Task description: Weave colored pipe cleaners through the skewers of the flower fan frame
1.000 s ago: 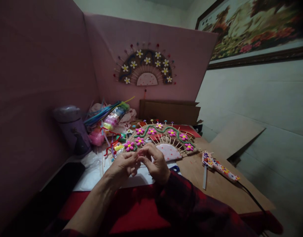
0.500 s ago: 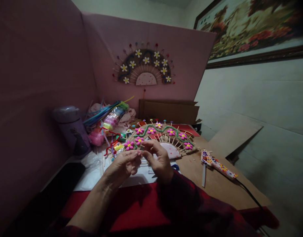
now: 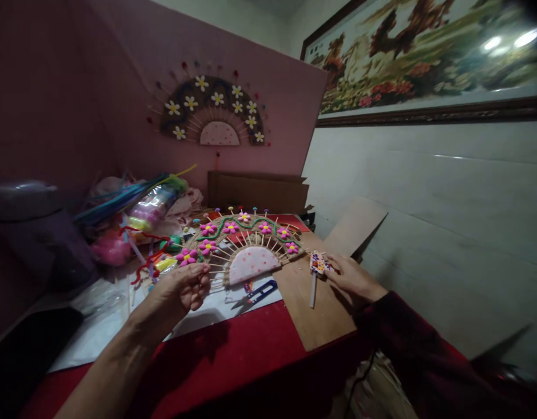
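My right hand reaches to the right side of the board and its fingers are wrapped round a flower-patterned glue gun. A pale flat strip extends from the gun toward me. My left hand hovers by the lower left end of a decorated fan, thumb and fingertips pinched together; whatever is between them is too small to make out. The fan lies on the table, with pink clay flowers, a green wavy line, thin sticks and a dotted half-round centre. Dark-blue thread snips rest just below it.
A second fan with white flowers hangs on the pink panel. Craft supplies in plastic packs crowd the left, beside a lidded purple tumbler. Cardboard stands behind the fan. A brown board lies at right on the red cloth.
My right hand has left my left hand and moved right onto the glue gun. My left hand stays pinched. The view has turned to the right, and the snips show fully.
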`<state>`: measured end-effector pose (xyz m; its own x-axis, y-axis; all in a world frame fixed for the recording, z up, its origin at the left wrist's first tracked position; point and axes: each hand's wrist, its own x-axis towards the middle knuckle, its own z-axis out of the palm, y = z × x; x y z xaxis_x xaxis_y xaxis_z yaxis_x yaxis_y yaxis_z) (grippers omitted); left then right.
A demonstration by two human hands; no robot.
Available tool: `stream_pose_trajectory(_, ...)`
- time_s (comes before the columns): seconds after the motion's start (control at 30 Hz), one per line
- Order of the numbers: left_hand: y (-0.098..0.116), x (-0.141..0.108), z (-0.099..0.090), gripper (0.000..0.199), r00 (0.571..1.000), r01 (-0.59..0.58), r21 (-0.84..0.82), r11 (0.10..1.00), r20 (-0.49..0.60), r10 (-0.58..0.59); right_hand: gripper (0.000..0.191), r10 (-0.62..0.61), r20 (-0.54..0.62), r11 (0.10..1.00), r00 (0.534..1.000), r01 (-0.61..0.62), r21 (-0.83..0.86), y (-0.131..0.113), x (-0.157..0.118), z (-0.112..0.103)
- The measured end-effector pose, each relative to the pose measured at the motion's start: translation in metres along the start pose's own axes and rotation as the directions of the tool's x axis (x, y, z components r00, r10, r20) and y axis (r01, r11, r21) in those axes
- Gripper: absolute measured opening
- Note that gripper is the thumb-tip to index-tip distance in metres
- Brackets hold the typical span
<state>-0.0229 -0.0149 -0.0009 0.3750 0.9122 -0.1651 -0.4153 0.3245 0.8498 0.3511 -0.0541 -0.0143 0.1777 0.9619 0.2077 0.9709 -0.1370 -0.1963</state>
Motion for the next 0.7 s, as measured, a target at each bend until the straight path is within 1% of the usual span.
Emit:
stream_pose_trajectory(0.03,0.000,0.000,0.001,0.012,1.000,0.005,0.009,1.000,-0.019,-0.004,0.043,0.005,0.034,1.000,0.999,-0.004,-0.030,0.006,-0.002,0.007)
stream_pose_trajectory(0.13,0.001,-0.001,0.003,0.011,0.996,0.007,0.027,1.000,-0.087,-0.005,0.051,0.034,0.057,0.996,0.998,-0.030,-0.080,0.012,-0.006,0.019)
stream_pose_trajectory(0.23,0.002,-0.005,0.005,0.011,0.994,-0.015,0.033,0.999,-0.111,0.019,0.049,0.010,0.043,1.000,0.999,-0.009,-0.028,0.010,-0.009,0.021)
stream_pose_trajectory(0.3,0.001,-0.007,0.005,0.014,0.995,-0.025,0.040,0.999,-0.095,0.028,0.046,-0.010,-0.011,0.999,1.000,0.010,0.032,0.009,-0.010,0.022)
stream_pose_trajectory(0.37,0.001,-0.007,0.003,0.016,0.997,-0.025,0.045,0.999,-0.078,0.029,0.043,0.024,-0.098,0.997,0.995,-0.016,0.075,0.009,-0.012,0.024)
stream_pose_trajectory(0.47,0.000,-0.005,0.000,0.017,0.997,-0.011,0.024,1.000,-0.079,0.013,0.036,0.133,-0.255,0.984,0.958,-0.097,0.152,0.005,-0.018,0.020)
stream_pose_trajectory(0.5,-0.001,-0.003,-0.001,0.017,0.997,-0.003,0.012,1.000,-0.073,0.003,0.034,0.161,-0.300,0.975,0.940,-0.103,0.198,0.000,-0.020,0.016)
stream_pose_trajectory(0.53,-0.002,-0.002,-0.002,0.016,0.998,0.006,0.001,1.000,-0.059,-0.005,0.032,0.170,-0.319,0.961,0.932,-0.086,0.261,-0.007,-0.024,0.011)
stream_pose_trajectory(0.57,-0.003,-0.001,-0.003,0.016,0.999,0.015,-0.007,1.000,-0.032,-0.015,0.029,0.157,-0.312,0.938,0.937,-0.043,0.344,-0.016,-0.027,0.004)
stream_pose_trajectory(0.6,-0.005,0.000,-0.005,0.016,1.000,0.024,-0.009,1.000,0.005,-0.024,0.026,0.105,-0.259,0.892,0.960,0.024,0.452,-0.027,-0.032,-0.002)
stream_pose_trajectory(0.63,-0.006,0.000,-0.006,0.017,0.998,0.030,-0.007,1.000,0.048,-0.030,0.023,0.030,-0.163,0.809,0.986,0.072,0.584,-0.040,-0.037,-0.009)
stream_pose_trajectory(0.67,-0.008,0.001,-0.006,0.018,0.995,0.039,0.000,0.999,0.090,-0.039,0.021,-0.037,-0.078,0.706,0.996,0.081,0.704,-0.053,-0.043,-0.015)
stream_pose_trajectory(0.7,-0.010,0.000,-0.007,0.019,0.991,0.041,0.012,0.999,0.128,-0.042,0.022,-0.097,-0.027,0.670,0.995,0.085,0.738,-0.068,-0.049,-0.021)
